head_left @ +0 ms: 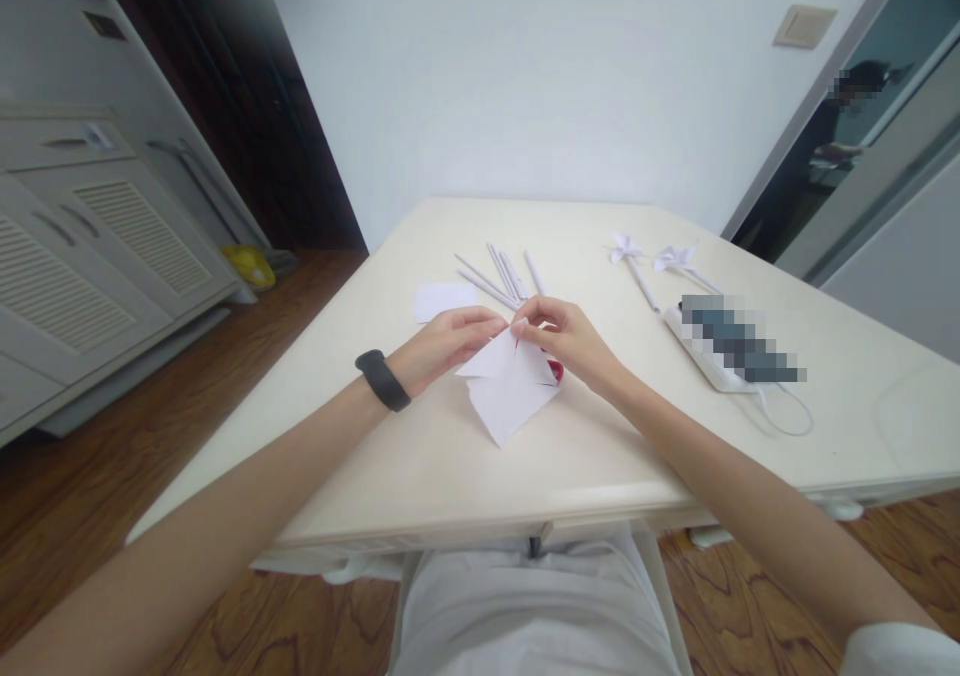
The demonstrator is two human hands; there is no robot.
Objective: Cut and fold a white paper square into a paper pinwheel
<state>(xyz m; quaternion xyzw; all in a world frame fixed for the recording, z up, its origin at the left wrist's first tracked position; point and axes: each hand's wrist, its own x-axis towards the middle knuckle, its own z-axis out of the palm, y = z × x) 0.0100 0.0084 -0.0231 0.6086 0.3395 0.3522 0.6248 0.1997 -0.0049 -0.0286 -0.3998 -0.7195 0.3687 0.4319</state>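
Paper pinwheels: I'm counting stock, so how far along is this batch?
Done: two finished pinwheels lie on the table, far right. In hand: the left hand and right hand pinch a folded white sheet together. Left: several bare white sticks and another paper square lie unused beyond the hands.

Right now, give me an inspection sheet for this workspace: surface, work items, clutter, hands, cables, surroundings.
Surface: cream table, mostly bare at its near edge.
Work items: white folded paper held above the table; something red shows behind it.
Clutter: paper sticks, small paper sheet, two paper pinwheels, blurred flat item.
Hands: left hand and right hand both pinch the paper's top edge; black wristband on the left wrist.
Cables: white cord loops beside the blurred item.
Surroundings: grey cabinets, wood floor, white wall.
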